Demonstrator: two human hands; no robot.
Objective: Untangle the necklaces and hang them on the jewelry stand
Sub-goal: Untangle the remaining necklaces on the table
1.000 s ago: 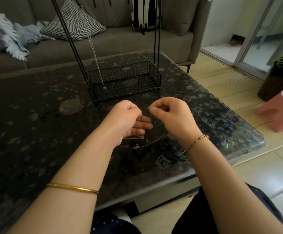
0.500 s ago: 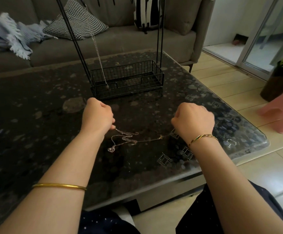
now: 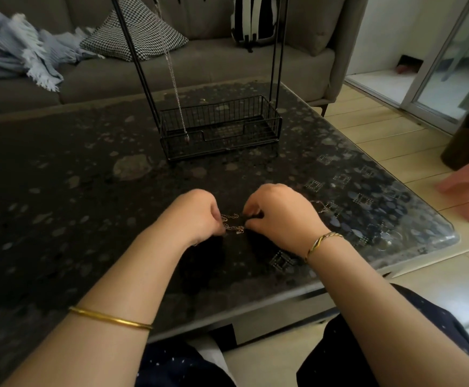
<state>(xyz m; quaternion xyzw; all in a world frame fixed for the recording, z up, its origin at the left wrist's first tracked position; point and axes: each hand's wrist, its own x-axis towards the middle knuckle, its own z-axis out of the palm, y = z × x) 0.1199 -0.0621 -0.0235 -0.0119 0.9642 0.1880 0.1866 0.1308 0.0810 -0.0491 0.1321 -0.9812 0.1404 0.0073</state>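
It was a home living room: a grey sofa (image 3: 199, 65) with a houndstooth cushion (image 3: 132, 32) and fringed throw (image 3: 18, 57) stood behind a dark coffee table (image 3: 60, 191), near a sliding glass door (image 3: 451, 65)

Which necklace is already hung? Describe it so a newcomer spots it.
Find the black wire jewelry stand on the dark table. A thin silvery necklace hangs straight beside its left post; unlike the tangled chains nearer the camera, nobody touches it.

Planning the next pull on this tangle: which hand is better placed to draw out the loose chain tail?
Right. The loose chain tail lies on the table just beside the right hand; the left hand grips the tangle on the far side and could anchor it.
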